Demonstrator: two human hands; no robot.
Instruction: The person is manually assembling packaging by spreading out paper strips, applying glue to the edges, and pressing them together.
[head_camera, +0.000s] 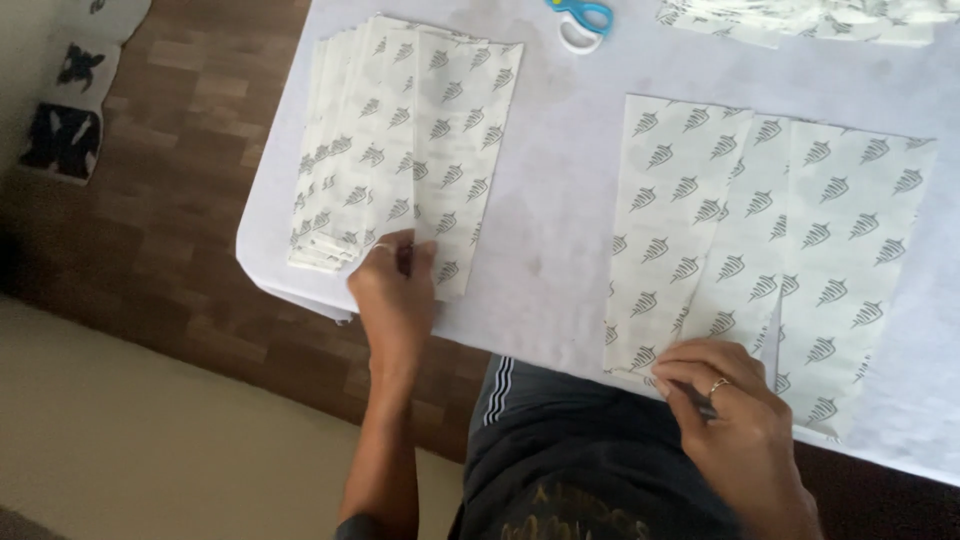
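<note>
**Two hands on patterned paper at the table's near edge**

At the left of the frame the left hand (393, 290) rests its fingertips on the near end of a fanned stack of patterned strips (400, 150); the fingers lie curled and pressing, not clamped round anything; the stack's long axis runs up the frame, away from the fingers. Top centre lie blue-handled scissors (580, 22) on the white table (560, 200). To the right, the right hand (735, 415) pinches the near edge of the large patterned sheet (770, 240), a dark slim tool seemingly held too; the sheet stretches upward from it, and this hand is the nearer.
</note>
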